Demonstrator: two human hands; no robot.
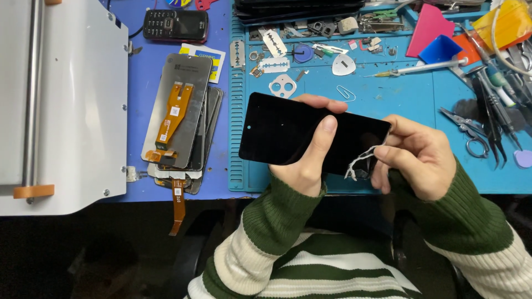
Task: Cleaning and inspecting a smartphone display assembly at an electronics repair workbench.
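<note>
Head view: the left hand [306, 160] grips a black phone screen panel [277, 133] across its middle, thumb lying over the dark glass and fingertips curled over the far edge, holding it tilted above the near edge of the blue work mat [388, 94]. The right hand [415, 158] is pinched narrow at the panel's right end, thumb and forefinger closed on a thin white strip of adhesive [359, 161] that curls away from the panel's corner. Both wrists wear green cuffs of a green-and-cream striped sweater.

To the left, on the surface, lies a stack of display assemblies [180, 111] face down, orange flex cables showing. Beyond it sits a black keypad phone [175, 25], and a white machine [66, 99] fills the left edge. On the mat behind the panel lie razor blades [274, 65], a paperclip [346, 92] and a metal camera bracket [282, 86]; scissors [470, 133] and tweezers [493, 119] lie to the right
</note>
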